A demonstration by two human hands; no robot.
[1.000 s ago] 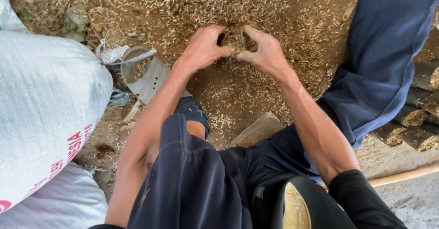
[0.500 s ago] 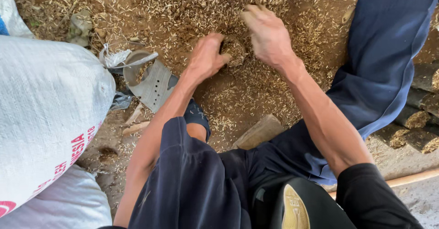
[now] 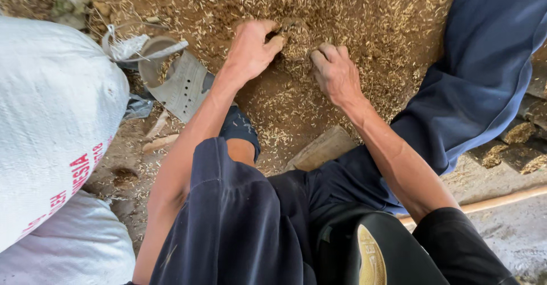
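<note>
On the husk pile (image 3: 364, 29), the right hand (image 3: 336, 74) has dropped beside the left hand (image 3: 250, 48).

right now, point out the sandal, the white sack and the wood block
sandal (image 3: 181, 88), head view, on its perforated grey upper
white sack (image 3: 48, 120), head view, on the bulging middle of its woven side
wood block (image 3: 320, 149), head view, on its flat top face between the legs
</note>
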